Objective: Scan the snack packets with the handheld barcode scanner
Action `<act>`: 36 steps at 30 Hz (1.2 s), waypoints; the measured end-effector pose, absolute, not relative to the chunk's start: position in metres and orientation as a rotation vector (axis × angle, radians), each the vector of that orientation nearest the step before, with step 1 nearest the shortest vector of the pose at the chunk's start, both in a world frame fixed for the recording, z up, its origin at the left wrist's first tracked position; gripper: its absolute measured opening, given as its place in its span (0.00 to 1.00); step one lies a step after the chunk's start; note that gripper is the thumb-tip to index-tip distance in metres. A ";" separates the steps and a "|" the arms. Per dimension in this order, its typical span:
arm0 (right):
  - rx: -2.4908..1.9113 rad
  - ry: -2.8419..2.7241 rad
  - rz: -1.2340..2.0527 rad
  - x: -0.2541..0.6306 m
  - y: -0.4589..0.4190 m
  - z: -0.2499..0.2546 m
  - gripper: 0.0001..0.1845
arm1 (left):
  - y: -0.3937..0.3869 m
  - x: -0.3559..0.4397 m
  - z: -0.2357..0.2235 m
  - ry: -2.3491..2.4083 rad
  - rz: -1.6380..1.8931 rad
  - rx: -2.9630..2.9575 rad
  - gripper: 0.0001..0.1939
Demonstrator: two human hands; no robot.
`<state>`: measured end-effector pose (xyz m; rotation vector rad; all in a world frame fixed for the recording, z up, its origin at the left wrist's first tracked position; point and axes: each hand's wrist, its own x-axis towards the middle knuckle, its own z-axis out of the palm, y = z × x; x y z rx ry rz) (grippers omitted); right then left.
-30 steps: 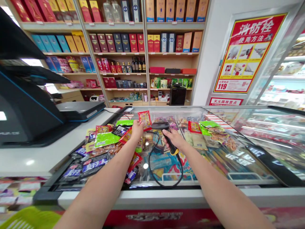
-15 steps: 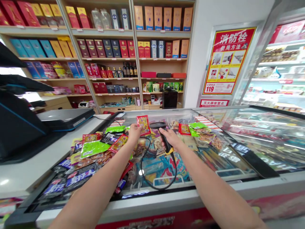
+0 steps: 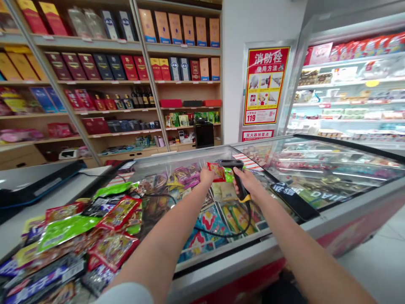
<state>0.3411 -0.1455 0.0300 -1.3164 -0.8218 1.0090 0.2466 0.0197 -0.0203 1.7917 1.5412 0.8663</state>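
My left hand (image 3: pixel 206 177) is closed on a red snack packet (image 3: pixel 216 170) above the freezer's glass top. My right hand (image 3: pixel 248 181) grips a black and yellow barcode scanner (image 3: pixel 243 188) by its handle, its head (image 3: pixel 232 163) just over and beside that packet. Part of a bright green packet (image 3: pixel 229 174) shows beneath the scanner head. A black cable (image 3: pixel 234 233) loops from the handle across the glass. Left of my left forearm lies a heap of snack packets, with a green one (image 3: pixel 68 230) and a red one (image 3: pixel 120 213) among them.
The chest freezer (image 3: pixel 218 266) has frozen goods visible under its glass. A black strip with white lettering (image 3: pixel 295 200) lies on its right part. A counter (image 3: pixel 68 200) adjoins on the left. Shelves of boxed goods (image 3: pixel 186 82) and a lit display fridge (image 3: pixel 351 101) stand behind.
The view has turned to the right. My left hand has carried the red packet rightward from beside the heap, and my right hand has shifted right with the scanner.
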 end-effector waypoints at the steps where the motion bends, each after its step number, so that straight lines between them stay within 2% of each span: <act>1: -1.309 -0.807 1.000 0.345 -0.150 0.030 0.16 | 0.015 0.253 -0.019 1.567 0.792 1.833 0.08; 5: -1.276 -0.788 0.987 0.351 -0.159 0.029 0.15 | 0.001 0.258 -0.012 1.681 0.613 2.059 0.15; 8: -1.280 -0.798 1.003 0.346 -0.159 0.028 0.14 | -0.002 0.239 -0.008 1.729 0.689 2.145 0.19; 13: -1.268 -0.859 1.052 0.316 -0.144 0.026 0.16 | 0.003 0.171 0.002 1.721 0.926 2.170 0.14; 15: -1.240 -0.900 1.101 0.297 -0.134 0.025 0.17 | 0.007 0.131 0.011 1.779 0.917 2.192 0.13; 21: -1.158 -1.026 1.251 0.230 -0.109 0.027 0.17 | 0.019 -0.014 0.042 2.184 0.438 2.238 0.22; 25: -1.120 -1.104 1.301 0.191 -0.095 0.026 0.18 | 0.019 -0.073 0.040 2.298 0.174 2.221 0.25; 32: -1.132 -1.154 1.345 0.168 -0.083 0.010 0.18 | 0.007 -0.068 0.029 2.242 -0.008 2.160 0.22; 36: -1.160 -1.114 1.346 0.176 -0.087 0.002 0.17 | 0.008 -0.059 0.029 2.103 0.272 2.168 0.14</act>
